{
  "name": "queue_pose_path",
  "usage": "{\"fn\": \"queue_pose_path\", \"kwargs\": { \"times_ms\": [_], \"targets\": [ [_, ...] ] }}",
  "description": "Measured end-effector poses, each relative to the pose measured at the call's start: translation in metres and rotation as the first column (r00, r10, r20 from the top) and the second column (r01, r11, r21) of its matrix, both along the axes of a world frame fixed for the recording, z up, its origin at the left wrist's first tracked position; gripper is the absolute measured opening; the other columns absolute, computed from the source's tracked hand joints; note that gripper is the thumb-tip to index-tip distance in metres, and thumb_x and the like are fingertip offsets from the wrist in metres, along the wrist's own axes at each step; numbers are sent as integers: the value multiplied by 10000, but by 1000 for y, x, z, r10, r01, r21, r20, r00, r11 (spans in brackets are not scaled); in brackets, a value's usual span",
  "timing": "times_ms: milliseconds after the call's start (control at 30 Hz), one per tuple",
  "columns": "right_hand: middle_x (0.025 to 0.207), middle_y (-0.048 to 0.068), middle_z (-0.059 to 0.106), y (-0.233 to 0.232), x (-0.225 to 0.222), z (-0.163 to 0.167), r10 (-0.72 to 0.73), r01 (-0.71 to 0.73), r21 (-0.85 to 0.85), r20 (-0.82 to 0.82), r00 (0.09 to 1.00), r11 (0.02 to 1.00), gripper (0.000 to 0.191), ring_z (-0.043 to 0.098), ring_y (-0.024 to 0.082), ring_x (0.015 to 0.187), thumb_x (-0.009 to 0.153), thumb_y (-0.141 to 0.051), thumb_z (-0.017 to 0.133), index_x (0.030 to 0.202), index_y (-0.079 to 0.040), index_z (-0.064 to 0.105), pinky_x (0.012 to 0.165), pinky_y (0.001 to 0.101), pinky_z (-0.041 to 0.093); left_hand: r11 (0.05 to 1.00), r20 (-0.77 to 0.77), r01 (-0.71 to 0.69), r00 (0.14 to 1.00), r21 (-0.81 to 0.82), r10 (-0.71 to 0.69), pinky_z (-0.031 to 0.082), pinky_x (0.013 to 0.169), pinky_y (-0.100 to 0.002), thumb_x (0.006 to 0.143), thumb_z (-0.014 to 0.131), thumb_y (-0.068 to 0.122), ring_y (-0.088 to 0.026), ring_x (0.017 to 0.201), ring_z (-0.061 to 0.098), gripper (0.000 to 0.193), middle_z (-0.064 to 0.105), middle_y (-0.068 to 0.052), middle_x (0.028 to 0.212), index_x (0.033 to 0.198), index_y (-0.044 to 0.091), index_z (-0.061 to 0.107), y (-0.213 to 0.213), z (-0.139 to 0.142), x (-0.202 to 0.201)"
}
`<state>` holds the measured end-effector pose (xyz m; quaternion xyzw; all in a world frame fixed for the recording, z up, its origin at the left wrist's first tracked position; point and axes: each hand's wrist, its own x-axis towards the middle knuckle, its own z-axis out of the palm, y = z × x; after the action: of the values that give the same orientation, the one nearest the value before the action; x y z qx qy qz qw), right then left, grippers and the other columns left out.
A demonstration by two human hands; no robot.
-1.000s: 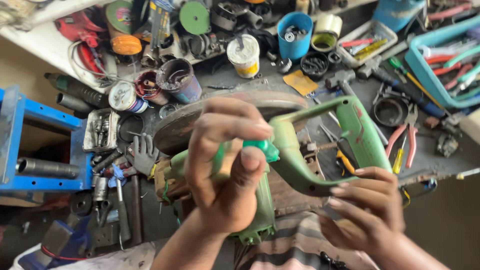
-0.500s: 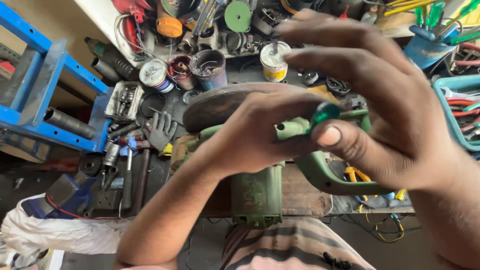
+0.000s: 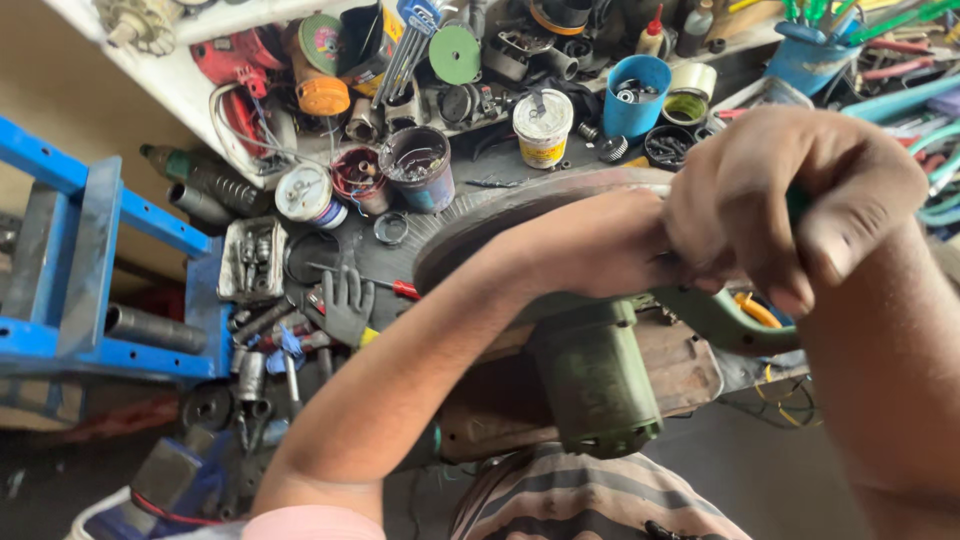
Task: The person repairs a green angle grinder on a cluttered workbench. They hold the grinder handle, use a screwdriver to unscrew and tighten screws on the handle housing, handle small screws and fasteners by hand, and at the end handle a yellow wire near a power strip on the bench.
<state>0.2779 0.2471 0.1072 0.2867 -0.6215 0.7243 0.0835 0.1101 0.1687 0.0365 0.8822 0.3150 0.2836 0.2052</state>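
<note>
Cluttered workbench (image 3: 470, 205) w/ tins, tubs and loose parts fills the background, and over its near edge we see the green power saw (image 3: 600, 375), motor housing pointing down toward us, round blade guard (image 3: 500, 215) lying flat on top. Our left hand (image 3: 600, 245) is wrapped onto the saw body just under the guard, fingers pressed around it, while our right hand (image 3: 790, 200) is closed tight over the green handle (image 3: 720, 320), which loops out below that fist. Nearby: grey work glove (image 3: 348, 305) and red-handled screwdriver (image 3: 385, 287) left of the saw, blue frame (image 3: 90, 260) further left.
</note>
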Motion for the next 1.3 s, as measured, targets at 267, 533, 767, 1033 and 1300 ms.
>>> {"fn": "queue_pose_path", "kwargs": {
  "times_ms": [267,533,767,1033,1300],
  "targets": [
    [700,99,530,-129,-44,19,-923,945,66,-246,-297,-322,328,399,135,523,1178,-177,460,1075,83,633,523,283,289,999,-2,48,999,-19,-48,519,796,-504,938,591,227,-377,935,709,224,757,-137,928,1123,117,655,-5,-3,-1],
    [545,25,452,-70,8,-33,-790,792,-217,121,601,570,415,356,87,451,1071,-214,504,700,-30,503,484,280,295,998,-100,5,995,66,2,519,810,-531,1027,552,293,-391,932,698,217,748,-155,952,1060,150,712,-3,-4,3],
    [765,57,443,-123,-42,-24,-809,876,-94,-349,-474,-473,350,380,160,560,1182,-218,447,908,1,455,515,304,300,998,-141,59,988,16,-56,531,817,-526,900,571,189,-380,948,708,228,751,-153,968,1091,128,678,-6,-3,0],
    [743,42,435,-56,19,-59,-900,881,-277,103,424,384,335,373,136,554,1166,-218,469,906,-7,475,507,282,295,996,-89,52,994,-66,-58,517,812,-531,1035,540,267,-408,921,698,234,737,-191,937,1069,72,665,-4,-1,7],
    [722,28,427,-108,-10,-36,-990,992,-121,-134,-42,-26,319,366,112,547,1150,-219,492,904,-15,496,500,260,289,988,-119,155,981,-10,-155,524,754,-529,824,568,103,-410,886,703,262,737,-186,941,1040,87,717,-4,-6,1]
  ]
}}
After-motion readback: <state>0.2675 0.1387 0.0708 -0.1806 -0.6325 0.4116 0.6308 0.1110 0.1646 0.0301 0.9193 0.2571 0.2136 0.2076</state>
